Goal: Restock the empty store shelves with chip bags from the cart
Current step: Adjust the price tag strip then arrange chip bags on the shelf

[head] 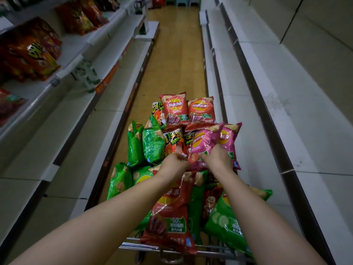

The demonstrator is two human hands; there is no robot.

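Observation:
A metal cart stands in the aisle, heaped with several chip bags in green, red, orange and pink. Two pink chip bags are lifted slightly over the middle of the heap. My right hand grips their lower edge. My left hand is beside it with curled fingers at the pink bag's lower left corner; whether it holds the bag is hidden. A red chip bag lies at the near end of the cart, under my forearms. Two more red bags stand at the far end.
White shelves run along the right side with nothing on them. The left shelves carry orange-red snack bags on the upper level and a hanging tag. Wooden floor stretches ahead of the cart.

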